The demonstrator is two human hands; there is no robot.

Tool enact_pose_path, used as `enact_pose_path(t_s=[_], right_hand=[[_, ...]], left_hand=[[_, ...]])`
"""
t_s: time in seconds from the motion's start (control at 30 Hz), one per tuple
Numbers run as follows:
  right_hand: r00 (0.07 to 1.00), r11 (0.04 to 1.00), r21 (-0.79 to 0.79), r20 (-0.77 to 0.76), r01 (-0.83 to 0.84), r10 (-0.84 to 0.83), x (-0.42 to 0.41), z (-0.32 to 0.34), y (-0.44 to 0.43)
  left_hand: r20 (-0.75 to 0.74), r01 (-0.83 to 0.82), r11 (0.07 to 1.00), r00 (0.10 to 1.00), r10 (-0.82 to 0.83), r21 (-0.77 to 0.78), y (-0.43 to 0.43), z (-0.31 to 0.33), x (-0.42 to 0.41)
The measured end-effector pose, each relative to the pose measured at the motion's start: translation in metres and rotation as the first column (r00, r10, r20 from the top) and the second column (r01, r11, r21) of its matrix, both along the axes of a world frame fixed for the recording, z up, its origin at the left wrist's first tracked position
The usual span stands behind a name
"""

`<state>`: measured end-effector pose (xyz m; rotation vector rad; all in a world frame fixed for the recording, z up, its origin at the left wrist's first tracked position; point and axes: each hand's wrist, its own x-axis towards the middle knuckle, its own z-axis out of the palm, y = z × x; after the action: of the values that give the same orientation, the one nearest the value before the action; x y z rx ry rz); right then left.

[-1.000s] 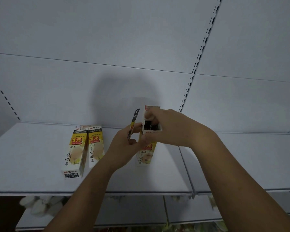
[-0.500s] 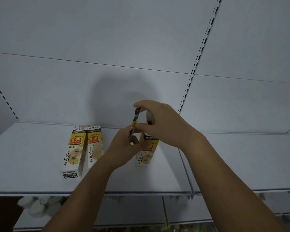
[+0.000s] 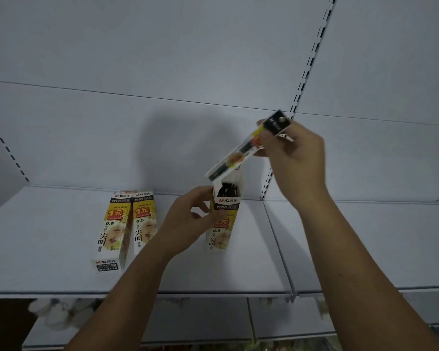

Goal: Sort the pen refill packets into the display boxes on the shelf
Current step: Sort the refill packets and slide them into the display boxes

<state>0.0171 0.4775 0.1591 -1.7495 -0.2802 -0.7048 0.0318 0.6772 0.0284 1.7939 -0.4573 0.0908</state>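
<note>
On the shelf (image 3: 48, 249), an open box (image 3: 224, 225) is gripped by curled fingers of the left hand (image 3: 188, 224). Tilted above its mouth, a packet (image 3: 238, 154) is pinched at its dark header by the right hand (image 3: 294, 158); it is judged light and bendy, best held there.

**Film, card and painted metal**

The pen refill packet (image 3: 241, 153) in your right hand (image 3: 297, 158) is a clear plastic sleeve, smooth and glossy, with a black card header. The open display box (image 3: 224, 231) gripped by your left hand (image 3: 188, 221) is printed cardboard with a faint sheen, like the two closed display boxes (image 3: 113, 229). The shelf (image 3: 48, 249) looks like white painted metal, smooth and matt; the back panel (image 3: 112, 135) and slotted upright (image 3: 312, 54) match it.
</note>
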Motion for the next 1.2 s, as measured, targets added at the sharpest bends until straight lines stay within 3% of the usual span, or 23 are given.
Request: enact_pose_path(t_s=[0.07,0.13,0.47,0.67,0.8,0.87,1.03,1.2], right_hand=[[0.996,0.995,0.086,0.068,0.051,-0.057,-0.002,0.006,-0.011],[0.991,0.993,0.077,0.090,0.093,-0.100,-0.005,0.009,-0.020],[0.998,0.967,-0.246,0.013,0.069,-0.068,-0.002,-0.010,-0.011],[0.999,0.819,-0.572,-0.012,-0.044,0.045,-0.003,-0.019,0.004],[0.983,0.607,-0.776,-0.171,-0.173,0.062,-0.003,-0.026,0.010],[0.976,0.576,-0.792,-0.210,-0.204,0.056,-0.003,-0.027,0.008],[0.983,0.667,-0.726,-0.171,-0.170,0.065,-0.005,-0.013,0.005],[0.963,0.482,-0.846,-0.269,-0.229,-0.015,-0.002,-0.019,0.011]], left_hand=[[0.018,0.010,1.000,1.000,-0.009,-0.006,0.000,0.000,-0.001],[0.023,0.009,1.000,1.000,-0.009,-0.015,0.000,0.001,-0.002],[0.030,0.022,1.000,0.999,-0.021,-0.016,-0.003,0.001,0.000],[0.039,0.010,1.000,0.999,-0.010,0.003,-0.005,-0.001,0.002],[0.045,0.006,1.000,0.999,-0.006,0.000,-0.004,-0.003,0.003],[0.040,0.010,1.000,0.999,-0.010,-0.008,-0.003,-0.004,0.004],[0.034,0.021,1.000,0.999,-0.021,-0.002,-0.003,-0.005,0.004],[0.033,0.008,1.000,0.999,-0.008,-0.012,-0.003,-0.006,0.006]])
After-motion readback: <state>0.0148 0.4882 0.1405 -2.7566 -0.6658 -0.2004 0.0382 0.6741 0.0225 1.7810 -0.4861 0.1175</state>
